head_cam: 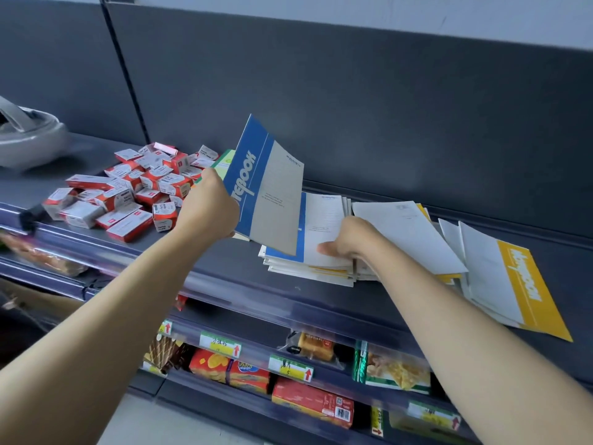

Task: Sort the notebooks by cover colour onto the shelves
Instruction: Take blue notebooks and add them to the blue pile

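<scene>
Head view: left hand (210, 203) is curled tight on the lower edge of the blue notebook (256, 187), which is lifted off the shelf (224, 261) and tilted up and back, above and just right of that hand. Right hand (348, 239) sits on the mixed stack (308, 264), thumb flat on the top cover, fingers tucked over its right edge; looks like a grip, fingertips hidden. Yellow notebooks (526, 284) fan out loosely right of the right hand, the nearest one close to the shelf front. Green notebook (224, 162) pokes out behind the left hand, red-white boxes (128, 194) heaped to its left. Risks: the blue notebook is held at one edge only, so it may flop or slip. It could land on the green one behind, mixing colours. The right forearm passes beside the yellow fan, so a sideways sweep could push those off the shelf. The stack's edges are uneven, so a tug could spill it.
</scene>
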`<state>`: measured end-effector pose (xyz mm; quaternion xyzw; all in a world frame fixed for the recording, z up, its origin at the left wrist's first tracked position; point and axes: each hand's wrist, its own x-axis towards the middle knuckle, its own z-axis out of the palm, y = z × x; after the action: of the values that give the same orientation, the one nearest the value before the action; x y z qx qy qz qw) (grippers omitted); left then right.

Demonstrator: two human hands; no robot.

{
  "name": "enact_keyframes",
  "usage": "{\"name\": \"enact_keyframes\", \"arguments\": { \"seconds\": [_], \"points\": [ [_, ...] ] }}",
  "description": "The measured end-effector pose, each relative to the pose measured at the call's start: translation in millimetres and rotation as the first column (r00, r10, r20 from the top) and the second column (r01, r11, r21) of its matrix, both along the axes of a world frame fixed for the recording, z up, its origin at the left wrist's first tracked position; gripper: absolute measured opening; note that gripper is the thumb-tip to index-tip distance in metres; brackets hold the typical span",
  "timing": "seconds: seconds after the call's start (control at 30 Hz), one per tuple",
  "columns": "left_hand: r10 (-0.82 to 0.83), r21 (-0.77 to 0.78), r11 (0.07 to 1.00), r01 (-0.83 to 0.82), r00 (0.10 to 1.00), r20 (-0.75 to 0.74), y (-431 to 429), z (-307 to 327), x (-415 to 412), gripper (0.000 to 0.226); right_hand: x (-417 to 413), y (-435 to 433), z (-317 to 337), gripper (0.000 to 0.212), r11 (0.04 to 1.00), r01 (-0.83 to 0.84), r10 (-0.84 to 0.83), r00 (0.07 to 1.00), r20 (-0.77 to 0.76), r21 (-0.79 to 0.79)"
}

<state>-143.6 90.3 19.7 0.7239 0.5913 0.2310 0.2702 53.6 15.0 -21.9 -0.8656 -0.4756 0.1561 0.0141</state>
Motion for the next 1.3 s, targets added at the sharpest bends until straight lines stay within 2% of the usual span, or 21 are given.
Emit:
{"name": "enact_keyframes", "arguments": {
  "seconds": [0.1, 0.2, 0.3, 0.4, 0.53, 0.7, 0.83, 0.93, 1.0, 1.13, 1.3],
  "points": [
    [0.000, 0.019, 1.000, 0.000, 1.000, -0.002, -1, 1, -2, 0.013, -1, 3, 3, 0.043, 0.996, 0.055, -0.053, 0.998, -0.028, 0.063],
    [-0.002, 0.016, 1.000, 0.002, 1.000, 0.022, -2, 5, -3, 0.012, 3, 3, 0, 0.050, 0.982, 0.119, -0.113, 0.992, -0.047, 0.146],
    [0.004, -0.017, 1.000, -0.003, 0.998, 0.055, -5, 9, -1, 0.013, 10, -2, -1, 0.037, 0.957, 0.197, -0.189, 0.980, -0.061, 0.211],
    [-0.003, -0.023, 1.000, 0.006, 0.995, 0.100, -13, 12, 4, 0.013, 13, -11, 6, 0.038, 0.915, 0.266, -0.245, 0.964, -0.105, 0.304],
    [-0.041, 0.024, 0.999, 0.039, 0.995, 0.096, -24, 11, 10, 0.012, 22, -27, 31, 0.018, 0.841, 0.256, -0.227, 0.967, -0.119, 0.477],
    [-0.042, 0.058, 0.998, 0.036, 0.993, 0.108, -40, 20, 21, 0.010, 40, -54, 63, 0.013, 0.727, 0.208, -0.232, 0.971, -0.051, 0.655],
    [-0.085, 0.115, 0.991, 0.069, 0.987, 0.133, -54, 25, 35, 0.009, 46, -81, 80, 0.009, 0.685, 0.192, -0.264, 0.965, -0.007, 0.703],
    [-0.175, 0.135, 0.979, 0.152, 0.968, 0.181, -63, 25, 48, 0.011, 43, -109, 88, 0.007, 0.663, 0.213, -0.323, 0.946, 0.017, 0.718],
    [-0.261, 0.135, 0.963, 0.234, 0.937, 0.233, -69, 27, 56, 0.011, 40, -130, 91, 0.011, 0.650, 0.242, -0.396, 0.917, 0.049, 0.720],
    [-0.455, 0.189, 0.888, 0.420, 0.861, 0.227, -88, 32, 67, 0.010, 26, -177, 92, 0.017, 0.574, 0.339, -0.586, 0.806, 0.085, 0.746],
    [-0.687, 0.234, 0.727, 0.646, 0.685, 0.245, -122, 29, 73, 0.009, -24, -252, 85, 0.021, 0.445, 0.488, -0.780, 0.623, 0.058, 0.751]
  ]
}}
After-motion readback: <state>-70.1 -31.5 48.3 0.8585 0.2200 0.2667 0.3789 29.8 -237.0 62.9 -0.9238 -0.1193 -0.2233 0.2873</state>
